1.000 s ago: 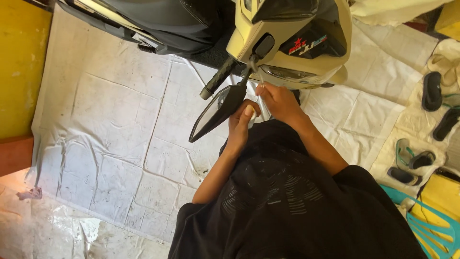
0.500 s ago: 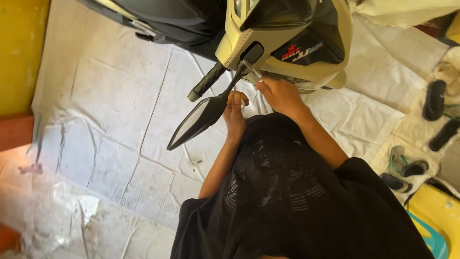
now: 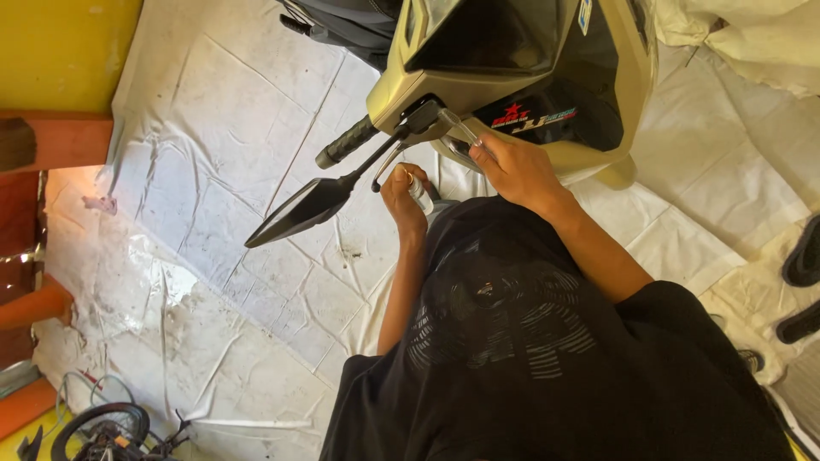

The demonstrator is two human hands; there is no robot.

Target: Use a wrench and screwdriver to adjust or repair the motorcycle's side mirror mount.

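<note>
A beige and black scooter stands at the top of the view, its handlebar grip, brake lever and black mirror sticking out to the left. My left hand is just below the brake lever, closed around a small pale object that I cannot identify. My right hand rests against the scooter's front panel and holds a thin shiny rod-like tool, whose tip points at the lever mount. My black shirt fills the lower right.
A creased white sheet covers the floor. A yellow wall and orange ledge stand at the left. Dark sandals lie at the right edge. A small wheel with wires is at the bottom left.
The view has closed in on the handlebar. My right hand has moved up to the lever mount with the thin tool, and my left hand has stayed under the brake lever.
</note>
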